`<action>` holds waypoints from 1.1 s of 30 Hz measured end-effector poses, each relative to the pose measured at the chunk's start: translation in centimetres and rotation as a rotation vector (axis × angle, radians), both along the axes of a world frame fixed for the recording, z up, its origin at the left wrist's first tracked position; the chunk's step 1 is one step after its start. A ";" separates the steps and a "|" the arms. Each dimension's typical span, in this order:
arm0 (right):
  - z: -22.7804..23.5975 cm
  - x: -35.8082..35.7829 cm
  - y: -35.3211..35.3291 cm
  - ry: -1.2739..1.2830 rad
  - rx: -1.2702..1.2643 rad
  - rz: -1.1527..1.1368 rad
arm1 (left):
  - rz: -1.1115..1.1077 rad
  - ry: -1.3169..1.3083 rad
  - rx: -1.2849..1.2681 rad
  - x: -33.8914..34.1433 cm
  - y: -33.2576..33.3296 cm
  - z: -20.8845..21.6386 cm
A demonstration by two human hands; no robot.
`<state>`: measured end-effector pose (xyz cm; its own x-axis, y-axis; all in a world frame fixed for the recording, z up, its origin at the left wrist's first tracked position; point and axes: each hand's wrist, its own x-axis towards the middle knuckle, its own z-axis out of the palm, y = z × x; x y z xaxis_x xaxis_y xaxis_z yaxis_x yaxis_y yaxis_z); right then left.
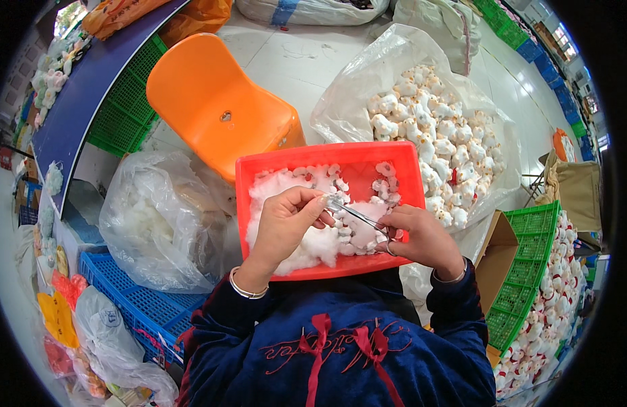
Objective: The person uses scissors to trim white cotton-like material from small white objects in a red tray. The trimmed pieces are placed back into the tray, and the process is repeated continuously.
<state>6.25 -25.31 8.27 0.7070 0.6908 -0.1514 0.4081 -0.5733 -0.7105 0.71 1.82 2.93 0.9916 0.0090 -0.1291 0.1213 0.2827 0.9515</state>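
Note:
Over a red plastic tub (416,169) on my lap, both hands are close together. My right hand (422,234) has its fingers in the loops of slim metal forceps (357,214), which point left toward my other hand. My left hand (293,220) is pinched around a small whitish piece (334,202) at the forceps' tip; its shape is mostly hidden by the fingers. Fluffy white stuffing (313,245) fills the tub's left side. Several small white-and-grey plush pieces (384,183) lie around the middle and right side.
Beyond the tub stands an orange chair (222,108). A clear bag of small white plush toys (442,136) is open at the right. A bag of stuffing (154,217) sits left above a blue crate (147,305). Green crates (530,264) hold more toys at far right.

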 end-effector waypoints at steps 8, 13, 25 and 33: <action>-1.0 0.1 -0.3 -0.009 0.020 0.089 | -0.056 0.031 0.030 -0.1 0.0 -0.2; -1.8 0.3 -0.6 -0.002 0.093 0.092 | -0.069 0.026 0.067 -0.1 0.3 0.1; -1.6 0.6 -1.0 0.098 0.126 0.123 | -0.102 0.058 -0.042 0.1 0.1 0.2; -1.5 1.2 -1.0 0.259 0.181 0.191 | -0.252 0.105 -0.074 -0.2 1.7 0.0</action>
